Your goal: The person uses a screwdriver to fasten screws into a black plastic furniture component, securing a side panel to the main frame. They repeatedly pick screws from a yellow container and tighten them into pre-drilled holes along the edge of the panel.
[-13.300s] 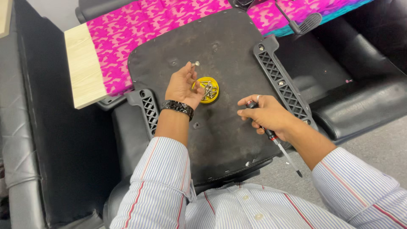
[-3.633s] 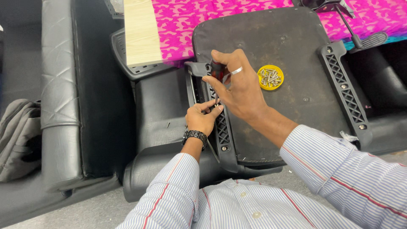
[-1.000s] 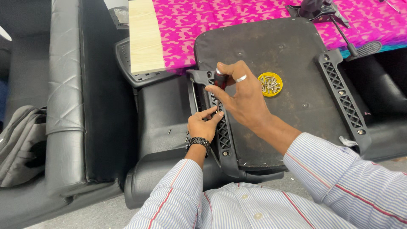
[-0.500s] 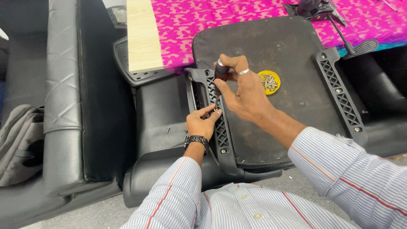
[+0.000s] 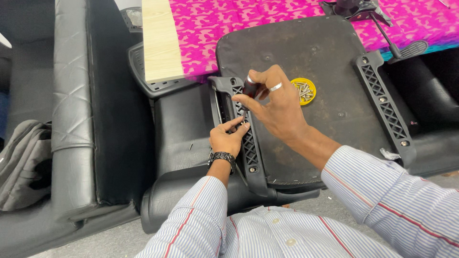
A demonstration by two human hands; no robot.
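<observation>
Screwdriver (image 5: 249, 88): gripped upright in my right hand (image 5: 275, 106), fingers curled round dark handle, tip on left armrest bracket (image 5: 243, 138) of upturned seat base (image 5: 306, 57). My left hand (image 5: 228, 137): fingertips pinched at bracket beside tip. Yellow screw dish (image 5: 304, 91) near right hand.

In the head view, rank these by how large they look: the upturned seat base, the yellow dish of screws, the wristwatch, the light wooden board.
1. Upturned seat base, clearly largest.
2. Light wooden board.
3. Yellow dish of screws and wristwatch: about alike; the watch is nearer the camera and partly hidden round the wrist, so I won't rank them.
</observation>
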